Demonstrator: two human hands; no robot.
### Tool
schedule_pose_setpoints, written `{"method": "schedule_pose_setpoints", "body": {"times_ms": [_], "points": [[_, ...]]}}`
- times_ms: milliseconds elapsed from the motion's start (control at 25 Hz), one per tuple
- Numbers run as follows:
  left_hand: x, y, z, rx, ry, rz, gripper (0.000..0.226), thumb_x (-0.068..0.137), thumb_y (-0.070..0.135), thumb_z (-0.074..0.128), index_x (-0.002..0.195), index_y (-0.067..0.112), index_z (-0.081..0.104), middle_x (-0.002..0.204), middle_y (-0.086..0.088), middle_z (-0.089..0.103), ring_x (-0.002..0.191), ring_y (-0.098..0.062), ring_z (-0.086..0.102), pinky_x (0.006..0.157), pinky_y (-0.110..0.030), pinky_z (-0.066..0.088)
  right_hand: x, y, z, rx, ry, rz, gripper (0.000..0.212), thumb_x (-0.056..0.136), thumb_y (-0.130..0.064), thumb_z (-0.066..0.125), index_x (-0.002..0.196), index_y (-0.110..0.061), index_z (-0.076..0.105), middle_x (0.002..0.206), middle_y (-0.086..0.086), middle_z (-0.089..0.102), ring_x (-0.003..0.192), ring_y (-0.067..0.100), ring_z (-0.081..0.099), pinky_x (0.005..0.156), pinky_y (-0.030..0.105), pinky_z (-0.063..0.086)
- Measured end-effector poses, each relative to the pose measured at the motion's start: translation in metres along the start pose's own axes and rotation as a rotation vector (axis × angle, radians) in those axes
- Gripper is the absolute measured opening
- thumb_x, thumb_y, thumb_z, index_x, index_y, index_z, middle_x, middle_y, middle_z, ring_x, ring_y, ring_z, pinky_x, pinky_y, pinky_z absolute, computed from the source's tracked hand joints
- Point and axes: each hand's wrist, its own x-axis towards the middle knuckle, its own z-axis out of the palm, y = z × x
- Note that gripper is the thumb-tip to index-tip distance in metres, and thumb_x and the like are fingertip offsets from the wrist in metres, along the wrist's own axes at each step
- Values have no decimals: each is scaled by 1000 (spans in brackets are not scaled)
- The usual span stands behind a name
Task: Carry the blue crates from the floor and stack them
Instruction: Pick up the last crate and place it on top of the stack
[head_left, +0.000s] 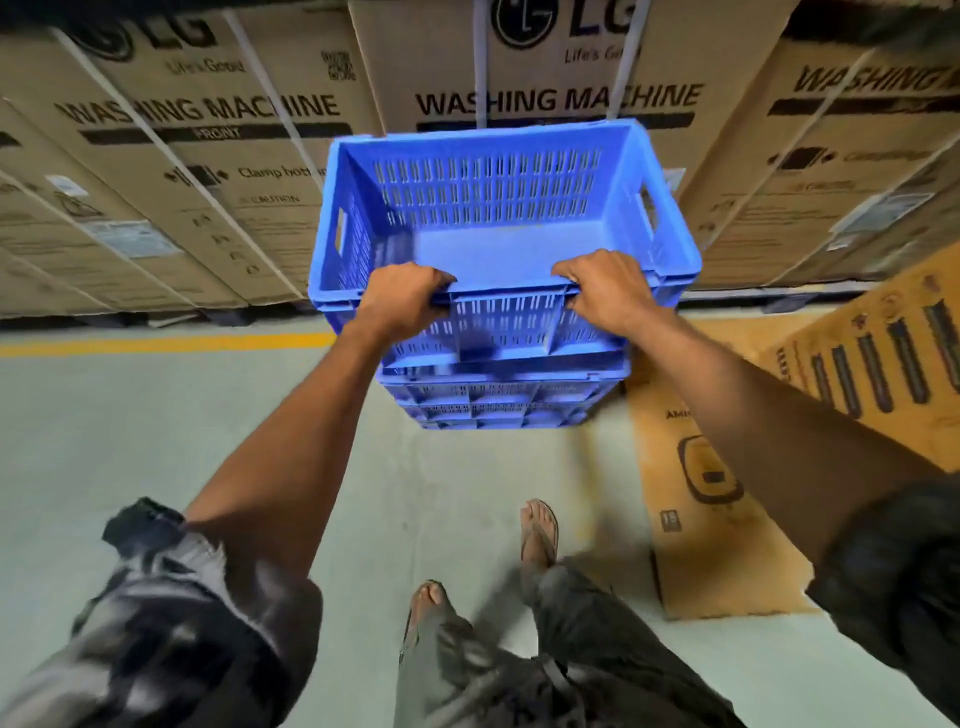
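Holding an empty blue crate (498, 218) over stacked crates (501, 400), both hands.

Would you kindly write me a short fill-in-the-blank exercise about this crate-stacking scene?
1. Both hands, left hand and right hand, grip the near rim of the ____ crate.
2. The held crate is ____ inside.
3. Below it, more blue crates stand on the ____.
4. The cardboard boxes behind read "WASHING ____".

Missing words: blue; empty; floor; MACHINE
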Motion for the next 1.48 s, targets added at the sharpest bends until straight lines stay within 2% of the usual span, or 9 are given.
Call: {"method": "schedule_pose_setpoints", "body": {"times_ms": [120, 280, 440, 680, 760, 880, 1000, 1320, 1480], "points": [[22, -7, 27, -17, -47, -44, 44, 92, 41, 68, 131, 22, 63, 118, -8, 72, 110, -36, 64, 80, -41, 53, 22, 5, 20, -2, -42, -17, 41, 81, -11, 72, 119, -24, 67, 101, 10, 73, 99, 36, 66, 73, 39, 49], [15, -12, 68, -42, -68, -82, 35, 94, 37, 65, 125, 20, 67, 111, -14, 72, 106, -40, 65, 77, -43, 52, 19, -1, 50, -20, -154, 5, 22, 76, 1, 63, 91, -13, 69, 80, 17, 66, 83, 38, 63, 60, 34, 34], [8, -17, 84, -30, -84, -22, 28, 96, 36, 64, 117, 18, 68, 105, -15, 73, 99, -41, 66, 74, -44, 51, 1, -11, 67, -27, -196, 21, 14, 80, -7, 67, 87, -19, 68, 72, 13, 58, 78, 37, 61, 63, 31, 32], [-1, -9, 103, -23, -93, 17, 22, 96, 33, 62, 108, 16, 69, 100, -17, 71, 96, -42, 65, 69, -43, 48, -11, -7, 97, -19, -181, 87, 15, 81, -16, 68, 96, -17, 71, 79, 17, 67, 83, 39, 64, 64, 36, 45], [3, -8, 102, -28, -88, -4, 28, 95, 33, 64, 116, 16, 70, 106, -20, 71, 101, -44, 64, 76, -46, 50, -7, -6, 97, -8, -186, 85, 24, 80, -12, 67, 103, -17, 73, 85, 21, 69, 85, 42, 64, 69, 39, 49], [10, -7, 104, -18, -78, -41, 42, 94, 34, 67, 134, 19, 63, 119, -21, 69, 109, -45, 63, 86, -52, 51, 0, -4, 100, -15, -181, 81, 43, 86, -11, 68, 129, -14, 66, 106, 24, 71, 102, 44, 64, 86, 48, 52], [9, -5, 111, 0, -51, -47, 46, 95, 36, 67, 136, 16, 61, 121, -22, 68, 112, -46, 62, 88, -53, 50, -1, -2, 106, -5, -162, 109, 46, 88, -12, 68, 133, -12, 62, 110, 24, 70, 105, 43, 64, 93, 51, 50], [4, -5, 112, 13, -53, 20, 38, 95, 35, 67, 125, 13, 69, 103, -26, 70, 98, -48, 64, 79, -55, 50, -7, 4, 116, -34, -179, 86, 45, 88, -8, 69, 132, -12, 64, 111, 23, 70, 102, 44, 63, 89, 51, 52], [9, -5, 117, 51, -42, -21, 37, 95, 35, 67, 123, 12, 68, 99, -26, 70, 95, -47, 64, 77, -54, 51, -4, 1, 113, -23, -178, 101, 47, 88, -5, 65, 133, -14, 62, 105, 24, 70, 98, 45, 63, 85, 52, 53]]}}
